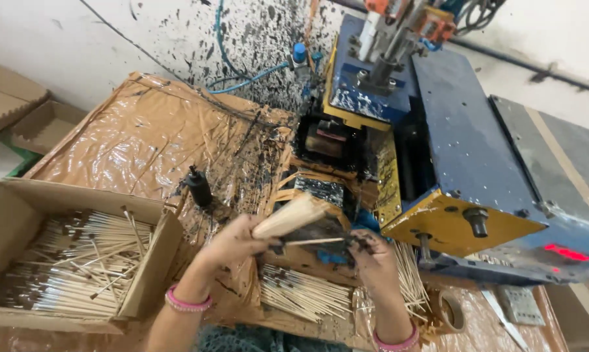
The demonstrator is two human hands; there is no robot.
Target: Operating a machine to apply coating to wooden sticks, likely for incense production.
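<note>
My left hand (232, 240) grips a thick bundle of thin bamboo sticks (289, 216), its pale ends pointing up and to the right toward the machine. My right hand (373, 255), blackened with paste, pinches a single stick (311, 242) that lies level between both hands. Just beyond the hands sits the feed slot (320, 190) of a blue and yellow machine (464, 176), smeared with black paste. Below the hands lies a pile of coated sticks (304, 293) on the bench. Both wrists wear pink bangles.
A cardboard box (148, 270) at the left holds several dark-tipped sticks. Brown plastic sheeting (144, 137) covers the bench. A small black knob (199, 186) stands on it. A tape roll (449, 311) and metal plate (519, 305) lie at the right. The wall is spattered black.
</note>
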